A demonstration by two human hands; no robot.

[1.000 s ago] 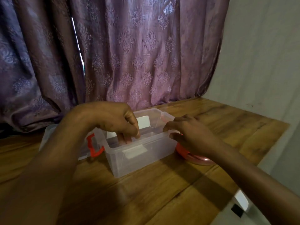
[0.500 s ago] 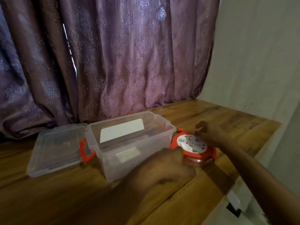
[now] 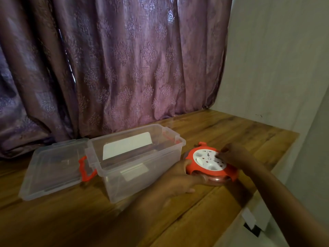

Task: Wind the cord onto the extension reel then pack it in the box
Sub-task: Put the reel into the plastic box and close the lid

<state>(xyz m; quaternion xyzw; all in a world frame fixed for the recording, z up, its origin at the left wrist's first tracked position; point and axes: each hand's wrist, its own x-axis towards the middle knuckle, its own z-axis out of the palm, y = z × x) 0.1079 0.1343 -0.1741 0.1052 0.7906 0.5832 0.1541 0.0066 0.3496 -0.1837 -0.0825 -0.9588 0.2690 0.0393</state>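
A round orange extension reel (image 3: 210,162) with a white socket face lies flat on the wooden table (image 3: 231,132), just right of a clear plastic box (image 3: 135,157). The box stands open with nothing inside but a white label. My left hand (image 3: 179,180) grips the reel's near left edge, thumb on top. My right hand (image 3: 231,154) holds the reel's far right side, fingers curled over the white face. No loose cord shows.
The box's clear lid (image 3: 53,166) lies flat to the left, by an orange latch (image 3: 84,168). A purple curtain (image 3: 115,68) hangs behind the table. A white wall (image 3: 276,59) bounds the right side, and the table edge drops off at the lower right.
Both hands have left the box rim. My left hand crossed in front of the box to the reel's near edge, and my right hand shifted onto the reel's far side.
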